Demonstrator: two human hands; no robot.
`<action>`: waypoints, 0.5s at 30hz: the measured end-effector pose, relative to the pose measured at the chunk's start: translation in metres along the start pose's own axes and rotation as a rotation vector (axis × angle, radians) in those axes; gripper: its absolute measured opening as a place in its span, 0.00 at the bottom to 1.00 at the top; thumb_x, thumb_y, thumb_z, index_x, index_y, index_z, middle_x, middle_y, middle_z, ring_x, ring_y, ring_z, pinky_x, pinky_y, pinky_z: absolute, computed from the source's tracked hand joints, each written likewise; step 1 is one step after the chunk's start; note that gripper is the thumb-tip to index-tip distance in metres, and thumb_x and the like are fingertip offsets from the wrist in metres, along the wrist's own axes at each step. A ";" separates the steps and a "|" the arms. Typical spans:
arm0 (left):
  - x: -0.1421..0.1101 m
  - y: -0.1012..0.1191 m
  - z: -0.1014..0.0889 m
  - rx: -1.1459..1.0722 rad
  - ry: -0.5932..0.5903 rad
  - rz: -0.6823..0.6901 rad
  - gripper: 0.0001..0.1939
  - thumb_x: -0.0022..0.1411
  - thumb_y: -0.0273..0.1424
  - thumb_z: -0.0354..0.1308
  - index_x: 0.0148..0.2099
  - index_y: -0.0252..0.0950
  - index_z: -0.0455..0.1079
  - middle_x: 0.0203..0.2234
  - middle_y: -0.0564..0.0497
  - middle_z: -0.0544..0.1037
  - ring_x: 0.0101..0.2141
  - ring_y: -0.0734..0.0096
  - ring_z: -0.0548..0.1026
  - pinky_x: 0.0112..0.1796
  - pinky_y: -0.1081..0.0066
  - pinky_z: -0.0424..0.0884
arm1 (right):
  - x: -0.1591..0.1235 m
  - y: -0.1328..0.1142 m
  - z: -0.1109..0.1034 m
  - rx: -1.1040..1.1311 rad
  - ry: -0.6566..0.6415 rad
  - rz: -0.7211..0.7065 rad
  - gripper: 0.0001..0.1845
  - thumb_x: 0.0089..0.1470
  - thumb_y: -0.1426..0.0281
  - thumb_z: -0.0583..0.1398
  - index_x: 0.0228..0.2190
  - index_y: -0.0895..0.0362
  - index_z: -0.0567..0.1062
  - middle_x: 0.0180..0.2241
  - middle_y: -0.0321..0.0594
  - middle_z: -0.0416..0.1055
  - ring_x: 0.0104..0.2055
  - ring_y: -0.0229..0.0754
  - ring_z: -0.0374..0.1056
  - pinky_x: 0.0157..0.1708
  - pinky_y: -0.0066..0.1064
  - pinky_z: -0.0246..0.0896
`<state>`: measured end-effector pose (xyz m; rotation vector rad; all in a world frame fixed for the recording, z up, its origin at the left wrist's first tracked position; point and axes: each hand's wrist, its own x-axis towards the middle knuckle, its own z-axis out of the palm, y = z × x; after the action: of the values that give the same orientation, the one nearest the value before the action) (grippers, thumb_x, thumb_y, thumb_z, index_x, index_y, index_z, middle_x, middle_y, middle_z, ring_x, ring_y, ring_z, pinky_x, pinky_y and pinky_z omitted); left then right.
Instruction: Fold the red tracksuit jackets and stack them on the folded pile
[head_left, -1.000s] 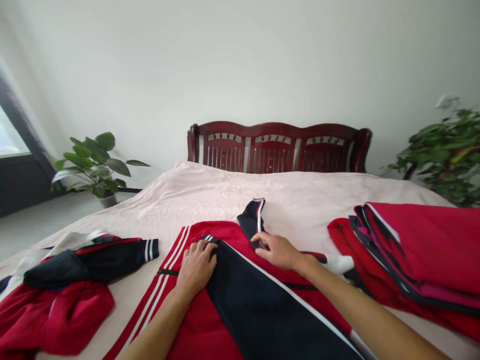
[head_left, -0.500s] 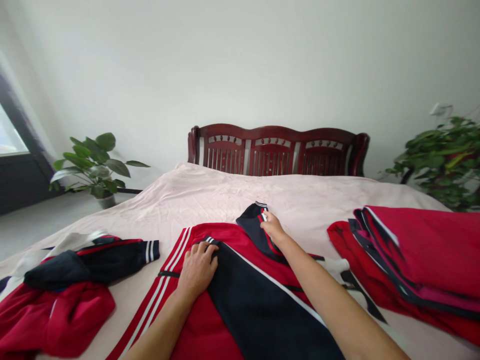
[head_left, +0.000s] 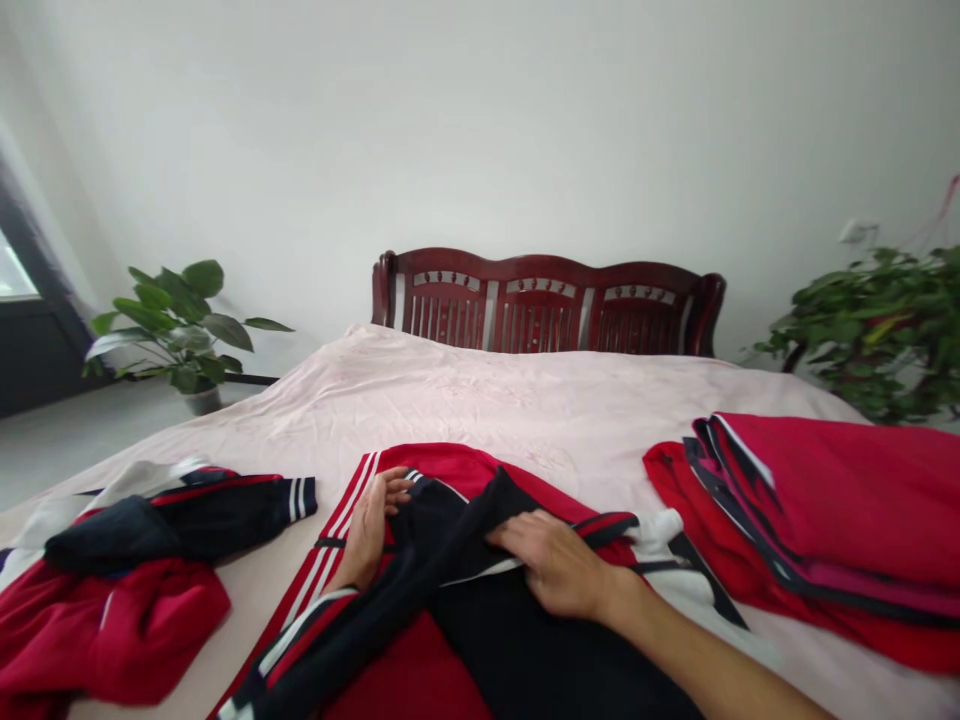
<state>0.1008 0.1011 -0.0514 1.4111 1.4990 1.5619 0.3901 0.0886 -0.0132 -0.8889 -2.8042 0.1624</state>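
Sleeve [head_left: 360,640] now across left forearm [head_left: 354,574]

Right hand [head_left: 553,560] grips navy sleeve [head_left: 420,575], which runs toward lower left, over the left forearm. Left hand [head_left: 375,520] sits at the white-striped cuff [head_left: 412,477], on the red garment [head_left: 450,455]. Loose clothes [head_left: 142,600] left, folded stack [head_left: 847,500] right, all on pink bedsheet [head_left: 480,400]. Wooden headboard [head_left: 540,300] behind.
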 end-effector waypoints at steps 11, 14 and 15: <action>-0.024 0.040 -0.039 0.033 -0.191 -0.132 0.21 0.58 0.49 0.55 0.42 0.38 0.75 0.33 0.48 0.79 0.34 0.63 0.76 0.35 0.67 0.72 | -0.052 0.061 -0.031 -0.231 0.032 0.335 0.16 0.46 0.79 0.53 0.34 0.54 0.76 0.35 0.40 0.74 0.41 0.45 0.68 0.43 0.35 0.57; -0.066 0.070 -0.056 0.275 -0.405 0.020 0.13 0.61 0.44 0.54 0.38 0.42 0.75 0.29 0.50 0.78 0.32 0.63 0.76 0.33 0.68 0.72 | -0.062 0.063 -0.030 -0.223 0.026 0.327 0.19 0.45 0.79 0.53 0.36 0.53 0.77 0.37 0.40 0.74 0.43 0.46 0.68 0.45 0.36 0.56; -0.082 0.075 -0.061 0.365 -0.530 0.065 0.10 0.60 0.41 0.57 0.40 0.45 0.75 0.29 0.51 0.79 0.32 0.63 0.76 0.34 0.68 0.73 | -0.065 0.064 -0.029 -0.219 0.022 0.317 0.19 0.45 0.80 0.54 0.36 0.53 0.77 0.37 0.40 0.74 0.43 0.46 0.68 0.45 0.36 0.56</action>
<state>0.0889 -0.0123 0.0044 1.9077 1.4504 0.8595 0.4841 0.1039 -0.0054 -1.3741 -2.6785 -0.1122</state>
